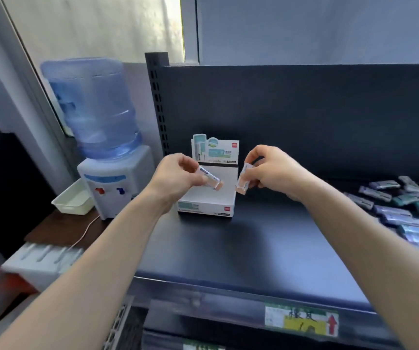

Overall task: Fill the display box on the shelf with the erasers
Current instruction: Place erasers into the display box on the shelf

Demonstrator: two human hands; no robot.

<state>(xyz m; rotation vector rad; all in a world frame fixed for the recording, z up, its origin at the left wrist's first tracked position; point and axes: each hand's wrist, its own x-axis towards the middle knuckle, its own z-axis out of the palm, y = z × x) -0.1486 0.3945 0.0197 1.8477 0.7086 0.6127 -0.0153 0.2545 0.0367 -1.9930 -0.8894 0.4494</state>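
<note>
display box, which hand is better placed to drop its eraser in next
Left, probably. The left hand holds its eraser directly above the open display box, while the right hand holds its eraser at the box's right edge, partly outside it.

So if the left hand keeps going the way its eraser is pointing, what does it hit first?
Probably the white cardboard display box: the left hand aims its peach-tipped eraser down and right, into the box's open tray. Depth is uncertain.
</note>
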